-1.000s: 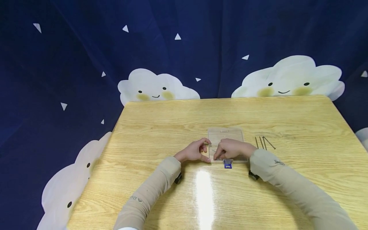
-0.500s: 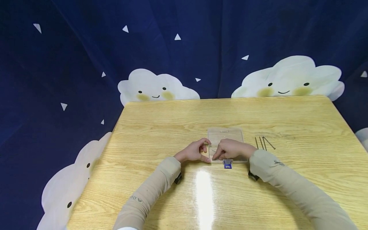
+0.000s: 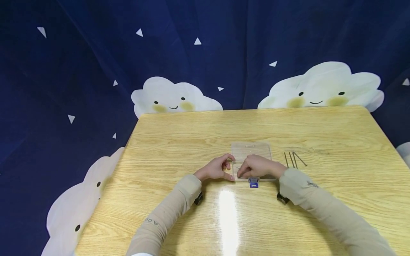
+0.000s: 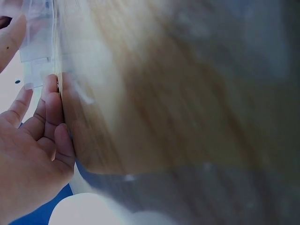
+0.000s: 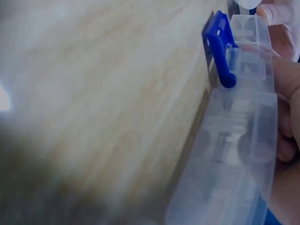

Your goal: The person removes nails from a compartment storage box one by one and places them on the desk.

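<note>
A clear plastic box (image 3: 235, 170) lies on the table with its transparent lid (image 3: 250, 147) folded back behind it. At the box's left end, my left hand (image 3: 217, 168) holds the side between the thumb near the front corner and the fingers at the back. My right hand (image 3: 257, 165) reaches down into the box, its fingers bent and close together; whatever lies at its fingertips is hidden. A blue latch (image 5: 219, 42) hangs off the front wall, lowered. In the left wrist view, the left fingers (image 4: 54, 110) lie against the box edge.
Several thin, dark nails (image 3: 295, 159) lie on the wooden table (image 3: 179, 138) to the right of the box. A dark blue curtain (image 3: 192, 60) with cloud shapes borders the table at the back and left.
My right hand's fingertips shift slightly left and then back inside the box. The left hand, box and nails stay in place.
</note>
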Motion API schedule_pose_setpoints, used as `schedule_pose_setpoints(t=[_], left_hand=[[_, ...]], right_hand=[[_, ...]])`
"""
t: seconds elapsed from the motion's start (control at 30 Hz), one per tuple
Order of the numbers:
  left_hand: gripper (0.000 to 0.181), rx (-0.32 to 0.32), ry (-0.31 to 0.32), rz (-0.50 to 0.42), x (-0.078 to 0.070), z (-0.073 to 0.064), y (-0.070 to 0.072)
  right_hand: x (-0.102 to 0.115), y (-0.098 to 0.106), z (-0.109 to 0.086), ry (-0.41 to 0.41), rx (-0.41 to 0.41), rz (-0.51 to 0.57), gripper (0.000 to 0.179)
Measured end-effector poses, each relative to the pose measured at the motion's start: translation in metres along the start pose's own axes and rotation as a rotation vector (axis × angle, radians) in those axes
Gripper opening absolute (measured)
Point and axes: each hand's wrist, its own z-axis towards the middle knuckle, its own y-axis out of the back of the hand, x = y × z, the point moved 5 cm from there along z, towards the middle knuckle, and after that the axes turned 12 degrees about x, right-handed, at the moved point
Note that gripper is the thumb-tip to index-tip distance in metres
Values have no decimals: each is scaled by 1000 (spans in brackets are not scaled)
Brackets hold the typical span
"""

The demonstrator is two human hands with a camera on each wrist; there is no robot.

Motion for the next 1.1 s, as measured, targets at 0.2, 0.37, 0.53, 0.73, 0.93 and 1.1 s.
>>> schedule_pose_setpoints(t=[0.2, 0.37, 0.53, 0.73, 0.93, 1.1], left_hand=[[59, -3, 13, -2, 0, 0, 0], [59, -14, 19, 1, 0, 0, 0], [59, -17, 19, 6, 0, 1, 0], [59, -14, 20, 9, 1, 1, 0], [59, -13, 25, 14, 2, 2, 0], [60, -21, 23, 22, 2, 2, 0]], right_hand=[[-5, 0, -1, -7, -85, 68, 8], [-6, 3, -2, -7, -118, 141, 7], [-9, 4, -2, 1, -144, 177, 7], [-9, 5, -5, 11, -196, 190, 9], [-11, 7, -8, -25, -253, 218, 8], [-12, 10, -12, -45, -333, 216, 7]])
